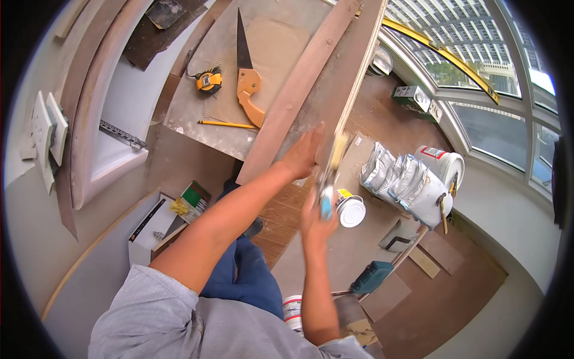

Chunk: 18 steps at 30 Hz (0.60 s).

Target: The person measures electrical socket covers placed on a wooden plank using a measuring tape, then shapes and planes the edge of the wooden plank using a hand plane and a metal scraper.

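Observation:
My left hand (pixel 304 152) lies with its fingers stretched out on a long brown board (pixel 335 84). Along the board's right side runs a pale, raw edge. My right hand (pixel 317 218) is closed round a paintbrush (pixel 326 194) with a light blue handle, metal band and cream bristles, smeared by motion. The bristles are up against the pale edge. A narrower pinkish strip of wood (pixel 299 81) lies along the board's left side. Just right of the brush stands a white lidded can (pixel 351 210) with a yellow label.
Left on the worktop (pixel 197 122) are a handsaw (pixel 246 84), a tape measure (pixel 208 80) and a pencil (pixel 227 124). To the right, a grey-white bag (pixel 406 179) and a white bucket (pixel 439 161) stand near a hammer (pixel 443 212). A yellow level (pixel 442 51) leans by the windows.

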### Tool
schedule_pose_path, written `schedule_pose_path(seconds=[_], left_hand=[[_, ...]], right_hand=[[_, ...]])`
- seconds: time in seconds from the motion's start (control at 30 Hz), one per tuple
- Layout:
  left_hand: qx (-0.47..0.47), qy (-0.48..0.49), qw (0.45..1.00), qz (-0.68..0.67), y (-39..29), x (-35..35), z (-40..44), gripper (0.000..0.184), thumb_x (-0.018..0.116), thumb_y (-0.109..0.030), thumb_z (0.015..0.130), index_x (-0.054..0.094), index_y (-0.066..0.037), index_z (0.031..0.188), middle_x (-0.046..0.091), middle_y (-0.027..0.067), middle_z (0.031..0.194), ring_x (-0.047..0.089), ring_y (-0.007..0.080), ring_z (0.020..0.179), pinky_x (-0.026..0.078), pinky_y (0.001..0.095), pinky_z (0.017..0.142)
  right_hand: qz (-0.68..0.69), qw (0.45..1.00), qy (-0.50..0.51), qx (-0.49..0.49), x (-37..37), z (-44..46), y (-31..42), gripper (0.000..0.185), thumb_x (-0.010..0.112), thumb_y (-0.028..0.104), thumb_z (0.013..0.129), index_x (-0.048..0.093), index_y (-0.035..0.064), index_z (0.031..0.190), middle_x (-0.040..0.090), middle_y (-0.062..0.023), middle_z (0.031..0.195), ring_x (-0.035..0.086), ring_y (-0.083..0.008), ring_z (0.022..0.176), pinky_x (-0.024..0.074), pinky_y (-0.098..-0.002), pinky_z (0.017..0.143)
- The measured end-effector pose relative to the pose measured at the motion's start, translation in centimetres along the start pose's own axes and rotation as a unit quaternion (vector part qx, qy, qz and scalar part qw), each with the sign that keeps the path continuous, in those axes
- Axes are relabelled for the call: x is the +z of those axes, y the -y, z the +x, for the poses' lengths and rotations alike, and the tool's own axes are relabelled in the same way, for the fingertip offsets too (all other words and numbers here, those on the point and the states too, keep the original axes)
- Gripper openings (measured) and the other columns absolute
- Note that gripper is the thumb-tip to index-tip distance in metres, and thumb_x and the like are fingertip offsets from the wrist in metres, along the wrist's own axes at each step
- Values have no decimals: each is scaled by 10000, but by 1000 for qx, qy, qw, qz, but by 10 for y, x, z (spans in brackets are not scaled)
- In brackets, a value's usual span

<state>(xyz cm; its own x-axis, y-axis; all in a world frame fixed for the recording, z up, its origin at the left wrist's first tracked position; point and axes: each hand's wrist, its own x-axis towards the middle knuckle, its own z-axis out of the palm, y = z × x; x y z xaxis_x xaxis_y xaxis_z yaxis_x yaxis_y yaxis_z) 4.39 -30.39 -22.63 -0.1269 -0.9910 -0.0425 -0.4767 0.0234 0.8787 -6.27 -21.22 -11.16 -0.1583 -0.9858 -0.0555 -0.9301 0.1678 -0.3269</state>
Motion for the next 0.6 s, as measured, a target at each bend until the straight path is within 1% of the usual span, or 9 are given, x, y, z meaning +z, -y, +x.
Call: schedule_pose_path(seconds=[0.1, 0.17, 0.23, 0.3, 0.37, 0.4, 0.43, 0.5, 0.6], left_hand=[[-15, 45, 999, 24, -2, -2, 0, 1181, 847, -148, 709, 64, -19, 1584, 382, 288, 1463, 400, 470, 1338, 447, 488, 1068], [-27, 6, 1000, -11, -1, 1, 2, 1133, 808, -73, 680, 117, 6, 1574, 429, 295, 1420, 427, 482, 1294, 406, 500, 1092], [-38, 5, 999, -4, 0, 4, 2, 1135, 795, -48, 675, 108, -1, 1577, 427, 294, 1422, 427, 484, 1293, 411, 502, 1086], [-48, 10, 999, 3, 0, 5, -1, 1139, 782, -23, 670, 98, -8, 1581, 424, 292, 1424, 426, 485, 1292, 416, 503, 1080], [-27, 51, 998, 32, 4, -1, 2, 1221, 853, -83, 668, 52, -19, 1588, 368, 306, 1468, 394, 494, 1334, 475, 491, 1037], [-27, 55, 998, 35, 3, -4, 3, 1221, 853, -83, 668, 52, -19, 1588, 368, 306, 1468, 394, 494, 1334, 475, 491, 1037], [-34, 54, 998, 21, -1, -5, 1, 1224, 851, -65, 663, 53, -21, 1589, 367, 303, 1470, 394, 493, 1334, 477, 490, 1034], [-36, 45, 998, 6, -5, -10, 7, 1227, 849, -46, 657, 54, -23, 1590, 366, 300, 1472, 395, 492, 1334, 480, 490, 1030], [-39, 50, 998, 19, -6, -13, 4, 1237, 846, -13, 642, 52, -24, 1591, 363, 289, 1478, 399, 485, 1334, 474, 483, 1040]], right_hand=[[10, 999, -21, -34, -4, 7, 6, 308, 674, 312, 922, 624, 34, 1045, 687, -218, 712, 683, -437, 639, 543, -493, 567], [-2, 998, -34, -52, 0, 47, 16, 292, 678, 294, 919, 614, 34, 1035, 681, -218, 695, 683, -435, 633, 540, -490, 562], [-53, 999, 11, 8, 10, 94, 24, 279, 676, 287, 917, 606, 38, 1020, 680, -225, 692, 682, -436, 634, 540, -489, 557], [-25, 999, 26, 2, 5, 157, 44, 336, 603, 365, 955, 658, 41, 1023, 699, -273, 840, 693, -452, 756, 558, -529, 685], [-24, 999, -40, -25, 17, 228, 74, 330, 609, 357, 940, 589, 69, 1099, 704, -278, 863, 688, -491, 832, 547, -582, 745], [-26, 997, -56, -52, 20, 270, 88, 334, 586, 361, 943, 601, 65, 1096, 703, -280, 873, 683, -504, 829, 556, -577, 737], [-50, 998, -9, -35, 20, 312, 99, 445, 537, 423, 952, 623, 24, 1126, 709, -285, 966, 687, -484, 941, 547, -569, 833], [-96, 995, -36, -16, 36, 381, 107, 595, 479, 492, 956, 642, -35, 1180, 686, -295, 1136, 661, -458, 1091, 503, -545, 970], [-82, 996, -14, 11, 32, 432, 124, 684, 455, 526, 957, 633, -69, 1244, 631, -296, 1284, 605, -440, 1219, 449, -527, 1057]])
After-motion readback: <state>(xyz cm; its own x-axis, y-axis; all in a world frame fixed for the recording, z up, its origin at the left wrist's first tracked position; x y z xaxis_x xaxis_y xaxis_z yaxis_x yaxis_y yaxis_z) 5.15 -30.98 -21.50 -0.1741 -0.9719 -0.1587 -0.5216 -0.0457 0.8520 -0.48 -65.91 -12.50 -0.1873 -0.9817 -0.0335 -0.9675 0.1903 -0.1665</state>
